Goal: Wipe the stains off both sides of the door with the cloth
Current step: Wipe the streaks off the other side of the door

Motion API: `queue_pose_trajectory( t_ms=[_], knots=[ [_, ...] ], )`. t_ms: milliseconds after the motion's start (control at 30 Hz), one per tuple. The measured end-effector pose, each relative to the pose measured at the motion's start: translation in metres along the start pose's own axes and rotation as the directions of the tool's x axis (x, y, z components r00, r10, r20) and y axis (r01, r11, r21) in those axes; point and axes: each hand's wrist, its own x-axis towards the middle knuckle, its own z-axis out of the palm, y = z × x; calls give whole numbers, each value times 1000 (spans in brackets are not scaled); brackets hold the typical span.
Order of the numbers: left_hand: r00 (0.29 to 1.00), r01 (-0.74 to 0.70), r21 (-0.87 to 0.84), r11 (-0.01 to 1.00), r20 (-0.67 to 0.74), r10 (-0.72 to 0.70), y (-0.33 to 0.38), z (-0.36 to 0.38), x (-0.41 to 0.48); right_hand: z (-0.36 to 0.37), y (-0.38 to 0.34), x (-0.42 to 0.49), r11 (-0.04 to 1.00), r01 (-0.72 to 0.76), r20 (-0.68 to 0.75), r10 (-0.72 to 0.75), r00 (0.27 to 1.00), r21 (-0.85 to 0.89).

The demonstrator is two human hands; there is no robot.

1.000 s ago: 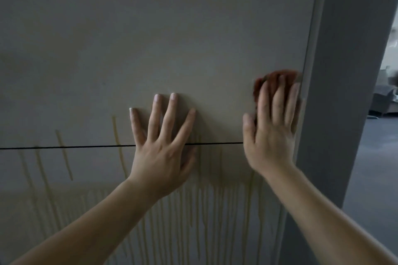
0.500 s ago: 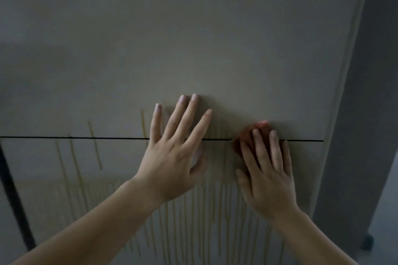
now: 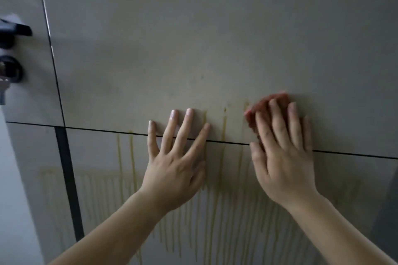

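Cloth (image 3: 251, 119): reddish, bunched, held flat against the door (image 3: 193, 38) just above the horizontal groove (image 3: 107, 131), toward the groove's right half. Most of it is covered by the right hand (image 3: 282, 157); only its upper and left edges are seen past the fingers. It is not gripped: the right hand's fingers are straight and close together, pressed onto it, with fingertips above the groove and palm below. Slight blur is noted on this hand and the cloth.

Stains (image 3: 215, 211): thin vertical yellow drip streaks, densely packed below the groove across most of the panel. A few short streaks are seen just above the groove, between the two hands. Two longer ones are seen running down from the groove, left of the left hand (image 3: 174, 170).

Left hand: laid flat on the door, fingers spread and straight, nothing held. The groove is crossed by its fingers, with fingertips above it and palm and wrist below, over the streaks. The hands are near each other along the groove, not touching.

Door surface: pale grey-beige, matte. Near its left end the groove is met by a thin vertical groove (image 3: 50, 45) from above and a wide black vertical strip (image 3: 69, 178) from below. Above the groove's left end, at the frame edge, a dark lever handle (image 3: 15, 28) is seen with a round lock (image 3: 9, 69) under it. Both are blurred and detail cannot be told.
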Motion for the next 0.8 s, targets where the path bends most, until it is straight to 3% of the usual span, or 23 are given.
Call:
queue_pose_trajectory(
  t_ms=[67, 200, 233, 300, 367, 400, 500, 600, 667, 733, 800],
  knots=[
    [1000, -2, -32, 999, -10, 1, -1, 0, -1, 0, -18, 9, 997, -81, -22, 81, 996, 16],
    [998, -27, -81, 996, -58, 22, -13, -7, -3, 6, -19, -3, 962, 268, 99, -263, 960, -43],
    [997, -18, -96, 995, -75, 11, -19, -9, -3, 3, -11, 7, 960, 272, 87, -266, 960, -66],
    [995, 32, -114, 993, -94, -43, -31, -11, -4, -4, -7, 37, 996, 60, 15, -59, 998, -72],
    [990, 92, -117, 989, -93, -103, -42, -9, -7, -4, -31, 53, 991, -132, -39, 131, 991, -25],
    [988, 116, -115, 987, -85, -126, -46, -7, -10, 1, -49, 49, 995, -94, -27, 94, 995, -23],
    [983, 170, -97, 981, -54, -176, -62, -4, -21, 21, -85, 5, 968, 250, 153, -244, 958, -20],
    [973, 216, -103, 971, -56, -223, -83, -2, -33, 20, -82, 2, 938, 346, 183, -334, 925, -35],
    [978, 193, -120, 974, -58, -201, -92, -2, -37, 15, -80, 37, 953, 298, 119, -289, 950, -62],
    [982, 166, -125, 978, -73, -176, -97, -1, -38, 8, -85, 86, 993, 111, -1, -111, 994, -47],
    [983, 153, -134, 979, -84, -165, -99, -1, -39, 6, -104, 109, 999, -15, -29, 14, 999, -30]
  ],
)
